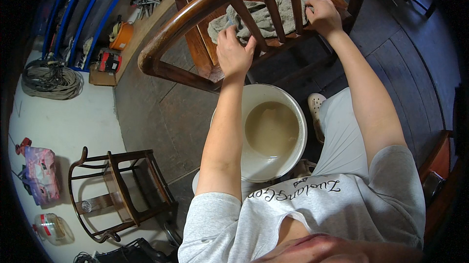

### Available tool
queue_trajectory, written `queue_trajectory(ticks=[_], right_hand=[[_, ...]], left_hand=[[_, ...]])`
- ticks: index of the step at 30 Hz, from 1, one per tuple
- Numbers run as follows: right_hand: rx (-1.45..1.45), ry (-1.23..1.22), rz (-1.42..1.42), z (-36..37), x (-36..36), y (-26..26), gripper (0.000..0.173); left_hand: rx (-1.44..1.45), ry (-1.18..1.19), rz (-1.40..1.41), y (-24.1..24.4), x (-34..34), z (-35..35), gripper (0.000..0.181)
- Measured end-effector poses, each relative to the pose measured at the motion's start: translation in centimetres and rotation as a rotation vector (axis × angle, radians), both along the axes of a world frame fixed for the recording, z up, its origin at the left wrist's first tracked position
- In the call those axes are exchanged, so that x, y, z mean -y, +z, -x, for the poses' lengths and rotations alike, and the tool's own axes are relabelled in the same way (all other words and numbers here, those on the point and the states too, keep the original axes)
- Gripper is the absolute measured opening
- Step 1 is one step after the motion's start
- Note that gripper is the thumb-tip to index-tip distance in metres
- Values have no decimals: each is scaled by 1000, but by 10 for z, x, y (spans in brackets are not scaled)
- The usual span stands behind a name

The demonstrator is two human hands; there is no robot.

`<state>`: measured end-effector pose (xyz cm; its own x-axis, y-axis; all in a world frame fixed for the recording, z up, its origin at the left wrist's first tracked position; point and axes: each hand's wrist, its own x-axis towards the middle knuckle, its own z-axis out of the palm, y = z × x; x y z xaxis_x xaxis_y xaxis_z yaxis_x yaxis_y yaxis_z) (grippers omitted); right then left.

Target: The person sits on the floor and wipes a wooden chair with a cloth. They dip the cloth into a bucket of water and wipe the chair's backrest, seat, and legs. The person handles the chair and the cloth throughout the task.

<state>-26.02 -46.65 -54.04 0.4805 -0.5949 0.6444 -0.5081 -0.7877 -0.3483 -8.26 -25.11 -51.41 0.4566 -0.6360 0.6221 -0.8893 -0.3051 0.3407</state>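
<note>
A grey-green towel (258,13) lies bunched across the seat of a dark wooden chair (199,48). My left hand (233,54) grips the towel's left end, fingers on top and thumb apart. At the opposite end, my right hand (324,15) has its fingers curled on the cloth, beside the chair's right side. Several wooden spindles (270,12) and a curved rail (183,24) stand between me and the towel, covering parts of it. Below my hands, between my legs, sits a white bucket (303,125) with cloudy brownish water (271,129). My left forearm hides its left side.
A second wooden chair (121,189) is at the lower left by the white wall. Coiled cable (55,81), a pink-purple bag (42,175) and a plastic bottle (51,226) are along that wall. Blue shelving (91,32) with an orange container (122,35) is at upper left.
</note>
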Motion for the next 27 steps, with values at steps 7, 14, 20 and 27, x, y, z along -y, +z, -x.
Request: queue_trajectory(ticks=[7,14,20,27], right_hand=[[-27,1,-92,2,-7,5,24],[-26,-19,-115,2,-5,4,25],[-10,39,-102,3,0,0,25],[-11,-22,-65,0,-7,-4,25]], left_hand=[[5,-12,11,0,1,-1,53],[-4,-2,1,2,0,0,52],[-15,-9,14,0,0,-1,51],[-3,-5,27,-2,-1,-2,51]])
